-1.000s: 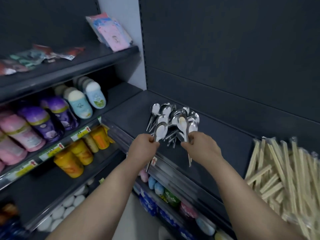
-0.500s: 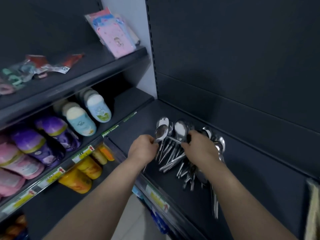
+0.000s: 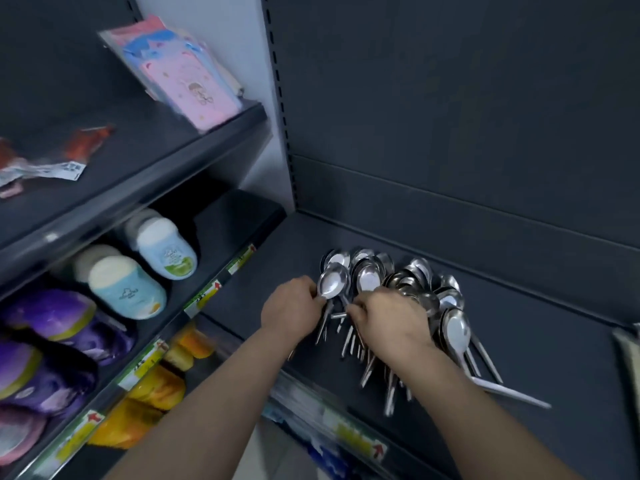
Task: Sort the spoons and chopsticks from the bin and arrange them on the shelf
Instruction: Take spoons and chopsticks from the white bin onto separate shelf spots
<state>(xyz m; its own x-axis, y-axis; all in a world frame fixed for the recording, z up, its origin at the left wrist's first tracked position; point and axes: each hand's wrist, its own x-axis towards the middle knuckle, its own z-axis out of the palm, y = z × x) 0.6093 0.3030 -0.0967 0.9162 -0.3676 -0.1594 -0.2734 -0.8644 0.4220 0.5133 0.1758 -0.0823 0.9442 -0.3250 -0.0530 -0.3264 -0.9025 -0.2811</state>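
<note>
**Spoons lie bowls-far, handles-near, both hands at the left end of the row**

The spoon pile (image 3: pixel 412 282) sits on the dark shelf (image 3: pixel 540 344), directly ahead of the hands. Nearly every long axis runs far to near: bowls toward the back panel (image 3: pixel 450 216), handles toward the shelf's front price rail (image 3: pixel 349 434).

The left hand (image 3: pixel 292 306) has its fingers curled round the handle of 1 spoon (image 3: pixel 332 284), whose bowl stands just far of the knuckles. The right hand (image 3: pixel 391 320) is touching the pile, with its fingertips pinched on the stem of a second spoon (image 3: pixel 369 278) just beside the first. The 2 hands are close together, and the left is nearer the row's left end.

The bowls are near the back panel, so there seems to be little room farther in. Bare shelf lies open to the left of the pile and again to its right. At the right end, a splayed spoon (image 3: pixel 457 329) angles its handle near-right, out of line with the others. Straightening it would likely fall to the right hand.
</note>
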